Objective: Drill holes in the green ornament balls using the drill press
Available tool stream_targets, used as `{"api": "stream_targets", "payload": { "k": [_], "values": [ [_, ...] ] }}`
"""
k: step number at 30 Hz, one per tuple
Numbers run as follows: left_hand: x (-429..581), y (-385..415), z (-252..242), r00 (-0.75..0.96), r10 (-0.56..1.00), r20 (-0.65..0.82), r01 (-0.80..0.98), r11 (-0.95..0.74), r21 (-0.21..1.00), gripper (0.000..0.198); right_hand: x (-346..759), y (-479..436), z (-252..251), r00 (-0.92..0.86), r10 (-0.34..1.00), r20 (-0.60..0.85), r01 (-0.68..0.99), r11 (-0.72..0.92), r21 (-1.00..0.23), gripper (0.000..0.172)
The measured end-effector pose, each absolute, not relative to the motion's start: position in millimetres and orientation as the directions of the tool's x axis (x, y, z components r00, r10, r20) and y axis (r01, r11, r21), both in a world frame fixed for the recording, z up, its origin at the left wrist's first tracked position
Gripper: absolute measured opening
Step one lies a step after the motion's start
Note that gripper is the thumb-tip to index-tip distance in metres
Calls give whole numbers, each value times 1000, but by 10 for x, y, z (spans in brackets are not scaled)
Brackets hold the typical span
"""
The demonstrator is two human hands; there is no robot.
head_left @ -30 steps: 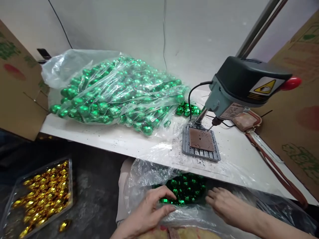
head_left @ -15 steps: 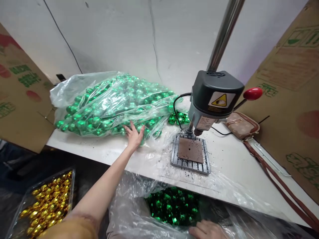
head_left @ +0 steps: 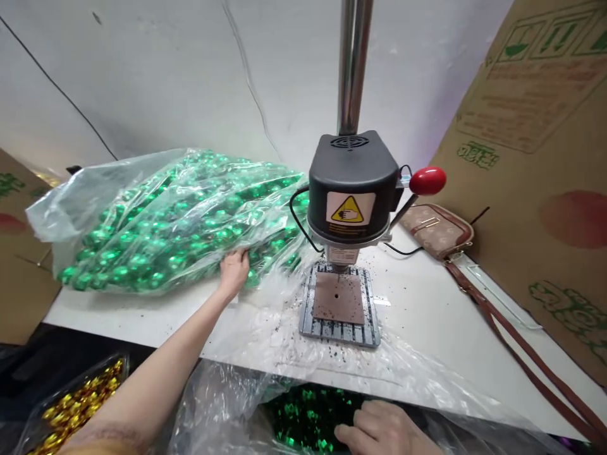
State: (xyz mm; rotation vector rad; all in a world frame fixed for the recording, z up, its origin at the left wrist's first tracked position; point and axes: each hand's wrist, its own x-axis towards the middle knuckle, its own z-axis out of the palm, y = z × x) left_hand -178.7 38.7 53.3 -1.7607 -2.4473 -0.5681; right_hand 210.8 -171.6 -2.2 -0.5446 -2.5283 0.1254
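Observation:
A clear plastic bag (head_left: 156, 234) full of shiny green balls lies on the white table at left. My left hand (head_left: 234, 270) is at its front edge, fingers curled into the plastic film and closed on it. Low in the view, a second clear plastic bag (head_left: 213, 404) stands open below the table edge, with dark green shiny balls (head_left: 310, 417) inside. My right hand (head_left: 384, 430) is over the right side of its mouth, fingers bent and closed. Whatever it may hold is hidden.
A small drill press (head_left: 353, 183) with a red-knobbed lever (head_left: 427, 181) stands mid-table, its base plate (head_left: 339, 335) strewn with dark shavings. Right of it lie a brown handbag (head_left: 434, 229) and a cardboard box (head_left: 535, 170). Gold balls (head_left: 78, 407) fill a tray at lower left.
My left hand's spread fingers have closed on the bag's plastic. My right hand has risen a little over the lower bag's mouth. The view has swung right, bringing the drill press closer to centre.

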Motion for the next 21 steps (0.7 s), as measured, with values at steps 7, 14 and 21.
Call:
{"api": "stream_targets", "payload": {
  "k": [7,14,21],
  "values": [
    [-1952,-9,507,-385,835,394,921,317,229,35,2271,-1490,354,-714,399,575,308,917,-253,21],
    [-970,106,709,240,868,435,954,-294,60,36,2224,-1588,318,-761,429,488,326,902,-285,24],
    [-964,467,802,-12,975,222,997,-4,71,34,2209,-1840,368,-713,526,463,389,847,-363,29]
  ]
}}
